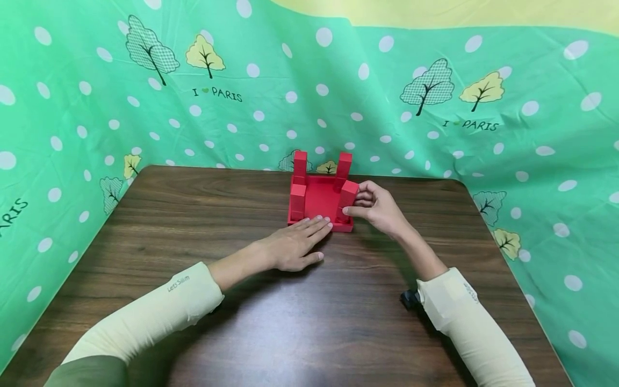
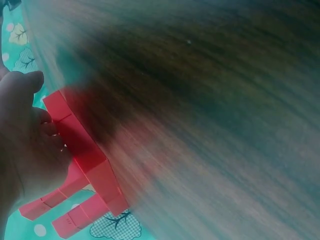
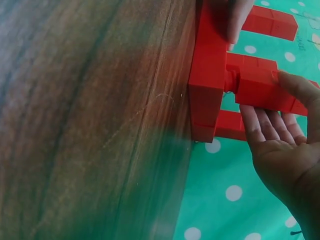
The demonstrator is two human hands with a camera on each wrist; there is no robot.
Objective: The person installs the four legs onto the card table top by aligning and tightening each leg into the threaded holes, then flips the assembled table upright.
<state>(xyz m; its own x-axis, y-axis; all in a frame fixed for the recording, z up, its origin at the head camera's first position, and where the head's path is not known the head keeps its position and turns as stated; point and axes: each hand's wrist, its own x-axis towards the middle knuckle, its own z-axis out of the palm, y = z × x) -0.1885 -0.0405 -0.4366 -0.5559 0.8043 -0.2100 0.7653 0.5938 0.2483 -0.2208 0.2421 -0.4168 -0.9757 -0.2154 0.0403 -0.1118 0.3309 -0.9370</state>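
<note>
A small red toy table lies upside down, its shallow square top (image 1: 323, 194) on the wooden tabletop and a block-like leg rising at each corner. My right hand (image 1: 384, 212) pinches the near right leg (image 1: 348, 193) between thumb and fingers. In the right wrist view, a narrow red neck (image 3: 230, 81) shows between this leg (image 3: 257, 91) and the top, so the leg's wide part stands apart from it. The left hand (image 1: 295, 247) lies with straight fingers across the near rim, fingertips on it; the left wrist view shows that hand (image 2: 30, 140) beside the red rim.
The brown wooden table (image 1: 203, 204) extends around the red piece, which stands close to its far edge. Behind hangs a green dotted cloth (image 1: 338, 107) with printed trees. A black device (image 1: 410, 300) sits at the right wrist, beside a pale sleeve (image 1: 474, 328).
</note>
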